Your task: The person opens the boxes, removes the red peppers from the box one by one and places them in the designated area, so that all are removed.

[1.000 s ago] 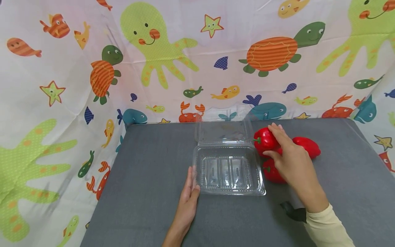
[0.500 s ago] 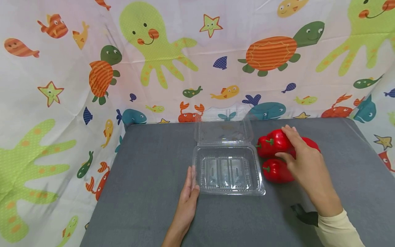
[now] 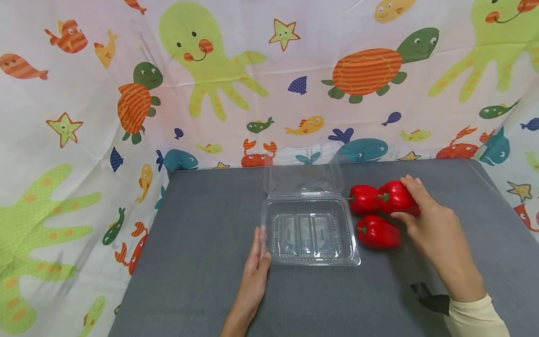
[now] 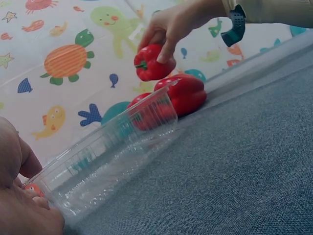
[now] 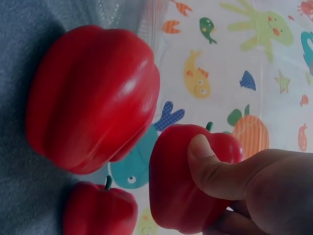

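My right hand (image 3: 442, 238) holds a red bell pepper (image 3: 396, 196) with a green stem, thumb on one side and fingers on the other. In the left wrist view this bell pepper (image 4: 152, 62) is raised above the others. Two more red bell peppers lie on the table to its left, one at the back (image 3: 363, 200) and one in front (image 3: 378, 232). A bit of red also shows just below the held one, mostly hidden. My left hand (image 3: 253, 276) grips the left edge of a clear plastic clamshell container (image 3: 309, 260), which has nothing inside.
The container's lid (image 3: 305, 180) is folded back toward the patterned curtain (image 3: 252, 84). Dark grey cloth covers the table (image 3: 202, 262). A dark band (image 3: 429, 299) hangs at my right wrist, by the pale sleeve (image 3: 476, 318).
My right hand has moved right with the bell pepper, away from the container, and uncovered the front and back-left peppers. The left hand and the container have stayed in place.
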